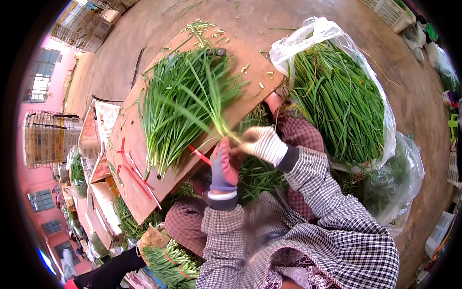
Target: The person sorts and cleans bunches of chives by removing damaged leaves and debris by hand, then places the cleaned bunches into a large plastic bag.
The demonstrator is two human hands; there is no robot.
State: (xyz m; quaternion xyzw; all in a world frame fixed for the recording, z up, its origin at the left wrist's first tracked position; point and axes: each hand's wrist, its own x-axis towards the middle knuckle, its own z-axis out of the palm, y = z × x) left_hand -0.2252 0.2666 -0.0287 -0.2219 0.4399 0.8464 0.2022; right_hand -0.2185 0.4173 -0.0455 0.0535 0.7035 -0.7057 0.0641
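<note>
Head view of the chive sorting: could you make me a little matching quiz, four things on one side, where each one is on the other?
Things:
1. left hand
2. right hand
3. red ties
4. clear plastic bag

Places or states:
A. lying on the wooden board, near its lower left end
B. in a white glove, gripping the stalks of the chive bunch
C. on the floor to the right, full of green chives
D. in a purple glove, beside the stalk ends

Pairs: 1-D, 2-B, 3-A, 4-C
</note>
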